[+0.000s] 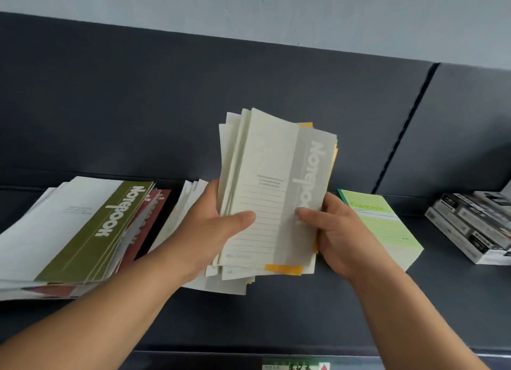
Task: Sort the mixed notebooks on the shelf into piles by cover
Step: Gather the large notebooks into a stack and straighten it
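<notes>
Notebooks, grey-banded stack (273, 192): held upright above the shelf (304, 314), clear of it, covers facing the person. Left hand (218, 226) grips the stack's left edge, with the thumb across the front cover and the fingers behind. Right hand (343, 231) grips the right edge, thumb on the grey band. The stack is fanned and uneven. A yellow cover (283, 269) shows at its bottom edge and again at its top right, so covers appear mixed within it.

Risk, as judged: the inner notebooks are held by squeeze alone and sit stepped at the bottom. If either thumb eased, they could slide out onto the white pile (179, 209) directly below the stack. Left of the stack, the olive-banded pile (91, 226) lies splayed over red covers (160, 201); a brush from the left forearm could spread it further.

Room: right of the stack the green pad (387, 226) lies close, with boxes (475, 226) beyond it. Behind the stack stands the dark back panel (166, 107). Bare shelf lies in front of the stack, toward the person, and that looks the best place for a new pile.
</notes>
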Demonstrator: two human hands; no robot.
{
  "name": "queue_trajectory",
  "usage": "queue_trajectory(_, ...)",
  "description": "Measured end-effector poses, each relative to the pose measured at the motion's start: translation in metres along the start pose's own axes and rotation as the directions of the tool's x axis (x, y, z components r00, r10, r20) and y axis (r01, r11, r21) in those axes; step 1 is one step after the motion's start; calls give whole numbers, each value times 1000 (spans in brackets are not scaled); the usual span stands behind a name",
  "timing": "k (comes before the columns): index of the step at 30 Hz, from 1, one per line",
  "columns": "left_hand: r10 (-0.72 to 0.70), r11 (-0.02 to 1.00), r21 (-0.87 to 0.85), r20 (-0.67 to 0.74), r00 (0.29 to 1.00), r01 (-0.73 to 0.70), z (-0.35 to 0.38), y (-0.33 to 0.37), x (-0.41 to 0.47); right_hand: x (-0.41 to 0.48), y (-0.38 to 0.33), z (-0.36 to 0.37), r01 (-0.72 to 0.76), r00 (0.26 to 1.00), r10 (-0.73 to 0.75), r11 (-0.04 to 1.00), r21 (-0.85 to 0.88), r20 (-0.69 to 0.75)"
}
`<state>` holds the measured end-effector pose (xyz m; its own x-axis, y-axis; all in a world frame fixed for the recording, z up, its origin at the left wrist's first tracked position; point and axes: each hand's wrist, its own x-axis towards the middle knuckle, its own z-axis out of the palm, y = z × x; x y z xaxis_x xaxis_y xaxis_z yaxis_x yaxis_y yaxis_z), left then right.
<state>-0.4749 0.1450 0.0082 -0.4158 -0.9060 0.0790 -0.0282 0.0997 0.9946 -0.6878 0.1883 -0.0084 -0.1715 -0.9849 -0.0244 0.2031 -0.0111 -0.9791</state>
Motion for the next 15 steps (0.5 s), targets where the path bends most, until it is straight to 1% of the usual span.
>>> queue_trajectory(3,-13,1000,18,39,999,12,19,-5,-3,-19,2,-13,67,992,-75,995,-77,-99)
queue_trajectory(7,-12,1000,-14,-2,1000,12,46,-11,-9,-42,5,-31,132,968,-165,976,-175,-189)
queue_trajectory(10,-7,998,-58,-21,1000,6,64,-16,-16,-55,3,-46,181,955,-226,958,-222,-194)
queue_trajectory(12,-8,996,-87,-8,1000,7,74,-23,-19,-60,4,-56,201,952,-248,949,-244,-180)
queue_trajectory(15,6,991,-137,17,1000,-3,83,-34,-21,-66,11,-65,207,960,-240,955,-212,-145)
